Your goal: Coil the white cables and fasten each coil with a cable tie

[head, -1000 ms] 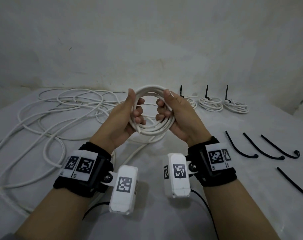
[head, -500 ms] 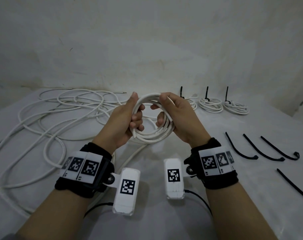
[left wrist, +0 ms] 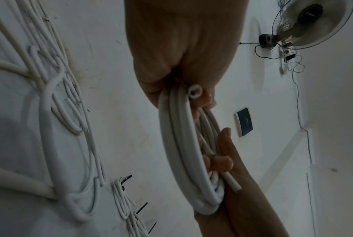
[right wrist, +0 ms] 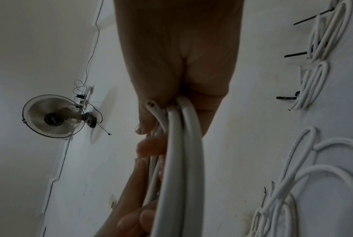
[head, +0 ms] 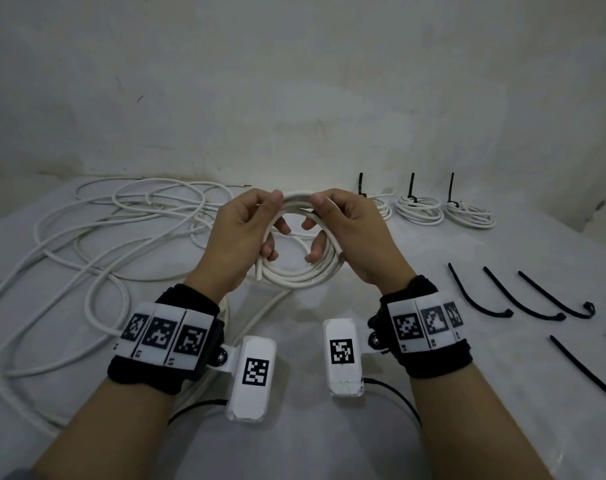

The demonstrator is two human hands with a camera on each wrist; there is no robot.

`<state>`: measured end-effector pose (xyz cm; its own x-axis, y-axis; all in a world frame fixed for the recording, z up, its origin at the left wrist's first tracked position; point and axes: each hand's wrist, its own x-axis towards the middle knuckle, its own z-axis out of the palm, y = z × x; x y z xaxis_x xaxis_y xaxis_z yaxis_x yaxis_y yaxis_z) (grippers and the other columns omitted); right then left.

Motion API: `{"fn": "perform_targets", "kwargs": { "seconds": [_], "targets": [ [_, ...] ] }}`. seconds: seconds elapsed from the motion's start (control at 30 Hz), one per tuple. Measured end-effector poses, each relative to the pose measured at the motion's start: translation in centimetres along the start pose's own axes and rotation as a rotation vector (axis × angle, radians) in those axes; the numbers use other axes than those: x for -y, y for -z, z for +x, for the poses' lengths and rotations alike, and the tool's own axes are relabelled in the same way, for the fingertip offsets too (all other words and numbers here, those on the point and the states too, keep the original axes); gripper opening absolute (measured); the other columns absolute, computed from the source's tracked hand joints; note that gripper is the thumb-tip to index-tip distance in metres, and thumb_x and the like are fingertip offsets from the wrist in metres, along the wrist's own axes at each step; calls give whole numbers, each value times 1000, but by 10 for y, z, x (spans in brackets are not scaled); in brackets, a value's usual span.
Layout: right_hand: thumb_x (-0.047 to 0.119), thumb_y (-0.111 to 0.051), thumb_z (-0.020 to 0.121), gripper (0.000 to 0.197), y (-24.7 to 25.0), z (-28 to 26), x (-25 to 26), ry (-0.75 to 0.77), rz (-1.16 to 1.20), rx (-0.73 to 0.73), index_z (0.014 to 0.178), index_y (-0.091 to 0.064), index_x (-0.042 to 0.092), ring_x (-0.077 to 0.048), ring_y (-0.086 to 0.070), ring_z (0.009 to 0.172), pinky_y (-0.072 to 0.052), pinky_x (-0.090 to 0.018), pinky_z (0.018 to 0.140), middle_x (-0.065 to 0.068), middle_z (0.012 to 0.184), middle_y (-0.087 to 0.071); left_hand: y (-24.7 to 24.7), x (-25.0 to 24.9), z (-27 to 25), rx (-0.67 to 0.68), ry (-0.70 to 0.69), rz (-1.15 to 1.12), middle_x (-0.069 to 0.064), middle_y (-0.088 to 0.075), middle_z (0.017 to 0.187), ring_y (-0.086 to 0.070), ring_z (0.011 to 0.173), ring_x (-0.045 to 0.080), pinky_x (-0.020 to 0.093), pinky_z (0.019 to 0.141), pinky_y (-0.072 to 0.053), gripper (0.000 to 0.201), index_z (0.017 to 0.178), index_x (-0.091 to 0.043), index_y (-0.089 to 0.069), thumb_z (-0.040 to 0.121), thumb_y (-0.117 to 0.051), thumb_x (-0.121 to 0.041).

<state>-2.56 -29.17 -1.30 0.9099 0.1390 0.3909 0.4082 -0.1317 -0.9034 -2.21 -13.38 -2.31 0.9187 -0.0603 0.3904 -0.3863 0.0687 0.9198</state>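
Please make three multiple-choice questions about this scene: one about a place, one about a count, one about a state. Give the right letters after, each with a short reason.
1. Where do the loose black cable ties lie?
A. on the table, to the right of the hands
B. under the tangled cable
C. inside the held coil

2. How many tied coils stand at the back of the table?
A. one
B. three
C. six

3. What is the state of the coil in the hands?
A. tied and set down
B. held up, no tie on it
C. cut in two

Answers: 1 A, they lie spread beside the right hand. 2 B, three black tie tails stick up there. 3 B, the left hand and the right hand both grip it, and no tie shows on it.
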Motion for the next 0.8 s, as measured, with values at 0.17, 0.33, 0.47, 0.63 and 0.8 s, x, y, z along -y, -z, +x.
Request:
{"fn": "perform_targets", "kwargs": {
  "seconds": [0.17, 0.33, 0.47, 0.63, 0.8],
  "targets": [
    [22, -53, 97, 23, -1, -1, 1, 22, 45, -26, 85, -58, 3, -16, -51, 36, -45, -26, 42, -2, 61, -60, 0, 2, 1, 39, 14, -44, -3, -62, 64, -38, 37, 8, 21, 44, -43, 27, 95, -7, -63, 100, -44, -26],
    [19, -53, 97, 21, 0, -1, -2, 17, 137, -98, 83, -56, 3, -13, -39, 33, -47, -29, 42, -9, 65, -55, -2, 3, 0, 119, 96, -102, 0, -59, 66, -48, 46, 10, 27, 53, -53, 25, 108, -17, -60, 100, -40, -31],
    [16, -50, 99, 16, 1, -4, -3, 59, 125, -71, 106, -62, 8, -15, -44, 37, -50, -29, 44, -12, 70, -56, -5, 3, -2, 104, 63, -119, 3, -45, 65, -35, 41, 8, 21, 44, -41, 17, 104, -22, -53, 102, -37, -27],
    [14, -56, 96, 23, 0, -6, 0, 120, -34, -46, 117, -65, 8, -18, -58, 46, -54, -28, 48, -8, 73, -62, -3, 5, 0, 88, 56, -177, -2, -43, 60, -28, 41, 7, 18, 40, -30, 18, 96, -22, -52, 103, -35, -25],
    [10, -68, 87, 19, 15, -13, 3, 144, -308, -26, 106, -68, 9, -16, -64, 47, -50, -20, 50, 0, 72, -67, -9, 6, -2, 154, 92, -181, -3, -43, 58, -27, 41, 7, 17, 40, -29, 19, 96, -20, -54, 102, -37, -25]
  ]
}}
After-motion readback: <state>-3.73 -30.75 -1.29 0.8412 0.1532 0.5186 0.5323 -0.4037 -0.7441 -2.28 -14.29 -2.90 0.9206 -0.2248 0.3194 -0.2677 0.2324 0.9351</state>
